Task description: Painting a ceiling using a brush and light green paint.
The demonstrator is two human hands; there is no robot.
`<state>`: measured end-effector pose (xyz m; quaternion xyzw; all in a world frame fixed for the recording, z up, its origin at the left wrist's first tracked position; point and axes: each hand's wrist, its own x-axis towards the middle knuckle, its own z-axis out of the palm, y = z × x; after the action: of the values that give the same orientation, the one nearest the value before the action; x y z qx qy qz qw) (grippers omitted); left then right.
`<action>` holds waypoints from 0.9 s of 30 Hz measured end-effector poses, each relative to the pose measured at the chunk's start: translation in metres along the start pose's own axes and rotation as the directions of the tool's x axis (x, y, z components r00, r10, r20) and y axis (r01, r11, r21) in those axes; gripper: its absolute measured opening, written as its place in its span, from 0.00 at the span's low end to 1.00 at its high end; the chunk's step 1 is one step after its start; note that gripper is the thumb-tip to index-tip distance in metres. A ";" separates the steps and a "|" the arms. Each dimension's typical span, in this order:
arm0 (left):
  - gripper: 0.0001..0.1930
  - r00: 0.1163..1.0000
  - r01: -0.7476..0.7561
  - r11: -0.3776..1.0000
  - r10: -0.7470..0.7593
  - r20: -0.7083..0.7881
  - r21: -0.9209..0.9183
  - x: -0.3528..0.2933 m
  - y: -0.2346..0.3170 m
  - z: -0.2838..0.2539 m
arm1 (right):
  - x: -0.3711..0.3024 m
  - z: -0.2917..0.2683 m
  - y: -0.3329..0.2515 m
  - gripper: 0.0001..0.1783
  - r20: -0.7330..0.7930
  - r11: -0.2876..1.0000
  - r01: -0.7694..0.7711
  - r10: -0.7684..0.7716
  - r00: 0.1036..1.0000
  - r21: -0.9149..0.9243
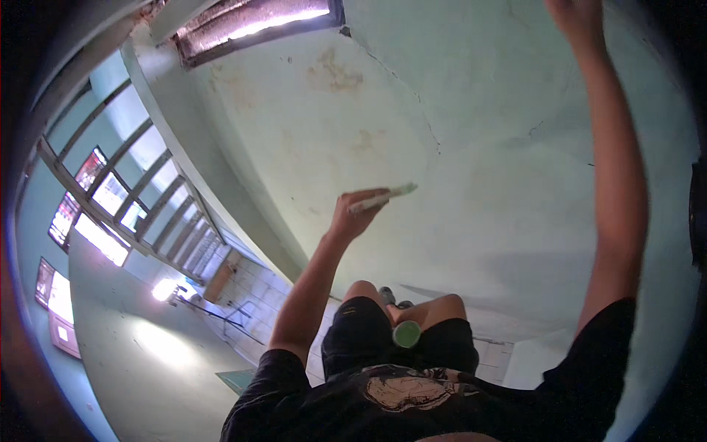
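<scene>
My left hand [361, 214] is closed round a paintbrush [401, 191], slim and pale with a light green end. It is held out in front of the pale green wall [471, 214]; I cannot tell whether the tip touches it. High at the upper right, my right hand [578, 15] is raised by the wall. The top edge cuts off its fingers, so what they do is hidden. Between my thighs is a small round container [406, 334] with green in it, perhaps paint.
Brown stains [335, 74] and thin cracks mark the wall. A slatted window [258, 29] is at the top. On the left are a railing [140, 199], a lit lamp [165, 289] on a tripod [236, 320], and a tiled floor [258, 302] far below.
</scene>
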<state>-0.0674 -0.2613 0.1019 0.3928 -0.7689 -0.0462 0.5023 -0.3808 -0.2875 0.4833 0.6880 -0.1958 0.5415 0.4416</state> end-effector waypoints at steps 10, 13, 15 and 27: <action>0.12 0.921 0.155 0.974 -0.082 0.380 -0.166 -0.075 0.050 0.075 | -0.331 -0.075 -0.271 0.26 0.819 0.549 -0.800 0.325 0.472 0.243; 0.11 0.841 0.032 0.980 0.081 0.534 -0.199 -0.077 0.073 0.107 | -0.356 -0.101 -0.293 0.25 0.696 0.546 -0.824 0.533 0.482 0.152; 0.12 0.795 -0.020 0.968 0.167 0.584 -0.250 -0.084 0.080 0.127 | -0.385 -0.117 -0.289 0.23 0.566 0.736 -0.677 0.549 0.615 0.023; 0.23 0.791 0.108 0.941 0.114 0.601 -0.321 -0.089 0.115 0.181 | -0.429 -0.215 -0.259 0.13 0.268 0.637 -0.742 0.767 0.584 -0.208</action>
<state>-0.2608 -0.1830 0.0007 0.2631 -0.8706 -0.3012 0.2864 -0.4545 -0.0628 -0.0082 0.6034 -0.5602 0.5458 0.1553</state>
